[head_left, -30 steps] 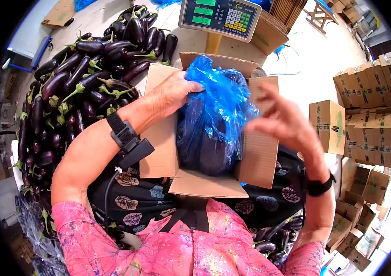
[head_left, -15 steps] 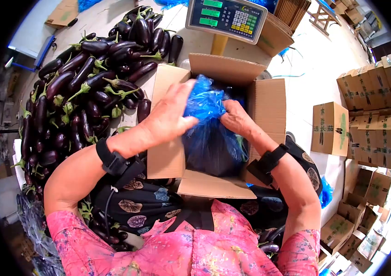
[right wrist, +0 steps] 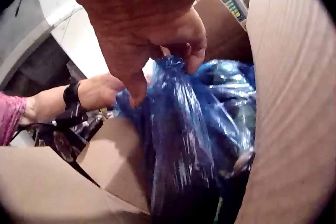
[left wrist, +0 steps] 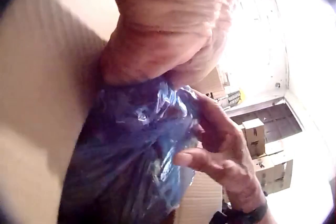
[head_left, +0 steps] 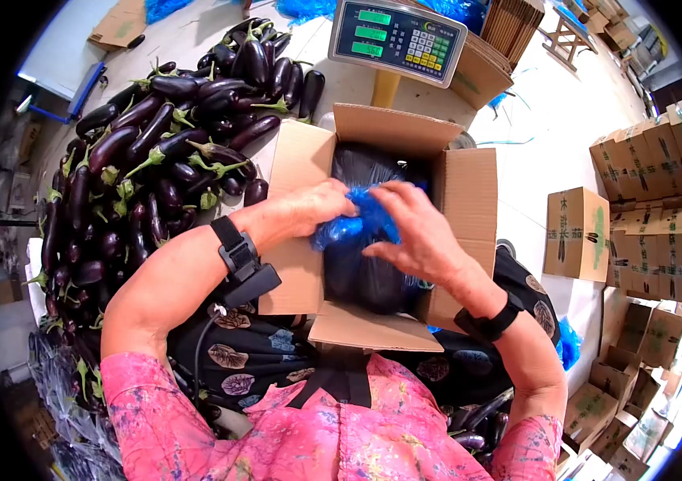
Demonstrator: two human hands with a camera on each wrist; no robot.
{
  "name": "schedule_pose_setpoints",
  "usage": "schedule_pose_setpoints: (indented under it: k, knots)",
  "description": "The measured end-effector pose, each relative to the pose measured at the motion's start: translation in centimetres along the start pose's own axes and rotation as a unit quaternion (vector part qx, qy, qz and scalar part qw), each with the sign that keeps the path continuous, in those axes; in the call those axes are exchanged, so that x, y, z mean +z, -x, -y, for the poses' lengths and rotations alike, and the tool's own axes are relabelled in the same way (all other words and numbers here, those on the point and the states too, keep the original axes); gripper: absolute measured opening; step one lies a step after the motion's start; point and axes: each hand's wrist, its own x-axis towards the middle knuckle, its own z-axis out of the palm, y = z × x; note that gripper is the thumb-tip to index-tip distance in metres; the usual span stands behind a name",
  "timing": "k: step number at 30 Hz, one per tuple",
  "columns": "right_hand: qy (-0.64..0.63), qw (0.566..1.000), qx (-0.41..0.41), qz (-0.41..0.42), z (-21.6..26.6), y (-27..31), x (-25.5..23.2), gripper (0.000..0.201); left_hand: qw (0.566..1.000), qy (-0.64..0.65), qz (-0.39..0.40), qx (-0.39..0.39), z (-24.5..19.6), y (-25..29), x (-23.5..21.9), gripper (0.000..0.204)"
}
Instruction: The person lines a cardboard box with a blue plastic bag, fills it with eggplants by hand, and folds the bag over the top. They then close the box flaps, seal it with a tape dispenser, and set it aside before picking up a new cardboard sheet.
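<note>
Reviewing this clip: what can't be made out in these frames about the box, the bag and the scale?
- What lies inside the open brown cardboard box: head view, hidden by the crumpled blue plastic bag.
- Left hand fingertips: head view, buried in the bag, so the exact grip is unclear.
- Right hand fingertips: right wrist view, blurred.
- Digits on the grey electronic scale: head view, too small.

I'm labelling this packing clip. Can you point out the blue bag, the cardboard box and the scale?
blue bag (head_left: 357, 227), head view, bunched top.
cardboard box (head_left: 469, 188), head view, right flap.
scale (head_left: 397, 38), head view, display panel.
</note>
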Motion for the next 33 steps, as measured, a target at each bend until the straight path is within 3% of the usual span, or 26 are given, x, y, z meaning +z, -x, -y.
schedule_pose_setpoints:
  k: [1, 2, 4, 5, 6, 7, 8, 11, 12, 14, 17, 18, 20, 21, 22, 25, 26, 29, 30, 33]
  knots:
    - [0.015, 0.999, -0.046, -0.001, -0.3, 0.1, 0.8, 0.072, 1.000, 0.016, 0.006, -0.007, -0.1, 0.2, 0.2, 0.013]
    - [-0.010, 0.998, -0.047, -0.040, -1.2, -0.2, 2.5, 0.048, 0.999, 0.031, 0.015, -0.015, -0.4, 0.4, 0.6, 0.013]
    - [-0.030, 0.998, 0.048, -0.002, -3.4, -1.4, 4.2, 0.031, 0.999, -0.009, -0.002, -0.034, -0.4, -0.1, 0.8, 0.024]
    - [-0.042, 0.995, 0.093, 0.019, -3.5, -1.9, 4.4, 0.023, 0.979, -0.152, -0.079, 0.112, -0.5, 0.5, 1.0, 0.028]
    - [-0.072, 0.992, 0.102, -0.022, -3.1, -2.0, 4.3, 0.014, 0.912, -0.289, -0.151, 0.251, -0.3, 1.4, 1.2, 0.033]
    - [-0.140, 0.983, 0.123, -0.001, -3.8, -2.3, 4.2, 0.016, 0.801, -0.412, -0.215, 0.377, -0.3, 2.2, 1.1, 0.038]
    - [-0.180, 0.971, 0.154, 0.017, -4.2, -2.6, 4.1, 0.017, 0.773, -0.429, -0.163, 0.438, -1.2, 3.3, 1.1, 0.050]
    - [-0.257, 0.945, 0.196, 0.041, -5.6, -3.1, 3.6, 0.025, 0.727, -0.494, -0.103, 0.465, -0.2, 3.0, 1.9, 0.048]
    - [-0.265, 0.940, 0.211, 0.049, -4.8, -3.4, 2.8, 0.026, 0.709, -0.502, -0.127, 0.479, 0.5, 2.3, 2.2, 0.046]
    - [-0.302, 0.930, 0.200, 0.053, -4.5, -3.6, 2.5, 0.032, 0.735, -0.518, -0.113, 0.424, 1.0, 1.0, 2.0, 0.037]
    - [-0.250, 0.943, 0.218, 0.027, -3.0, -2.4, 1.5, 0.033, 0.788, -0.489, -0.102, 0.359, 0.7, -0.6, 0.7, 0.028]
    - [-0.149, 0.959, 0.238, 0.037, -1.6, -2.2, 0.4, 0.038, 0.807, -0.471, -0.100, 0.340, 0.2, -0.9, 0.3, 0.027]
    - [0.042, 0.994, 0.086, -0.044, 0.4, -1.0, -0.7, 0.043, 0.848, -0.453, -0.063, 0.268, -1.7, -0.6, -0.6, 0.021]
    - [0.137, 0.987, 0.008, -0.084, 0.8, -0.5, -0.9, 0.045, 0.866, -0.441, -0.044, 0.231, -2.4, -0.5, -0.9, 0.019]
    - [0.148, 0.986, -0.043, -0.062, 0.3, -0.2, -0.5, 0.053, 0.861, -0.460, -0.031, 0.217, -2.8, -0.8, -1.0, 0.021]
    - [0.175, 0.976, -0.125, 0.035, -0.2, 0.0, 2.1, 0.049, 0.868, -0.448, -0.101, 0.188, -2.5, -2.4, -0.8, 0.021]
    - [0.197, 0.970, -0.139, 0.003, -0.9, -0.1, 3.3, 0.046, 0.886, -0.428, -0.122, 0.133, -2.8, -2.7, -0.6, 0.021]
    - [0.217, 0.967, -0.129, -0.044, -2.6, -0.9, 4.8, 0.041, 0.871, -0.425, -0.197, 0.151, -2.1, -3.1, 0.0, 0.020]
    - [0.234, 0.964, -0.125, -0.034, -2.6, -1.1, 4.9, 0.034, 0.876, -0.387, -0.211, 0.195, -1.5, -3.1, 0.1, 0.019]
    - [0.279, 0.955, -0.049, 0.083, -2.0, -1.6, 4.8, 0.034, 0.759, -0.450, -0.224, 0.414, -0.2, -0.8, 0.6, 0.015]
